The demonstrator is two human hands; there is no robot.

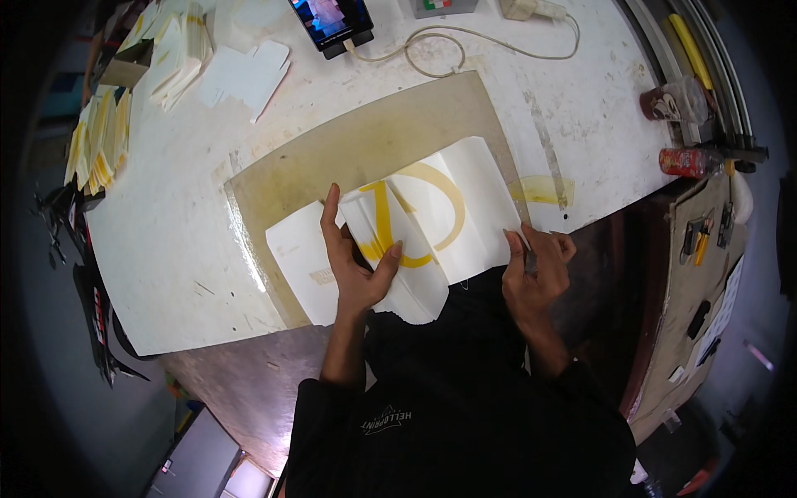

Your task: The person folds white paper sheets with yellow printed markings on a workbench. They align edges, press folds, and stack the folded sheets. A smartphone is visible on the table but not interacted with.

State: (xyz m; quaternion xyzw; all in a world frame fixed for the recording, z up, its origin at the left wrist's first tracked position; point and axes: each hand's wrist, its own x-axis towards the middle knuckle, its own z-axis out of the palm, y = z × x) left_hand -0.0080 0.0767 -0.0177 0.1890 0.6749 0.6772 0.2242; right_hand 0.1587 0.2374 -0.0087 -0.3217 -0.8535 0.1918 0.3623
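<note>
White printed paper sheets [490,195], folded with several creases like an open booklet, lie at the table's front edge and carry yellow curved shapes. My left hand [363,270] grips their raised middle fold, thumb on the yellow print and index finger stretched along the fold's far side; its other fingers are largely hidden. At the right edge of the paper my right hand [534,264] pinches the margin between thumb and fingers. The left part of the paper lies flat beside my left hand. Underneath is a translucent yellowish mat [332,158].
Bundles of folded yellow-and-white paper [178,54] stand at the far left, near a flat white cut piece [245,79]. A phone [332,21] stands at the back with a looping cable [498,31]. A plastic cup [672,101] and a red-labelled bottle [691,162] are at right.
</note>
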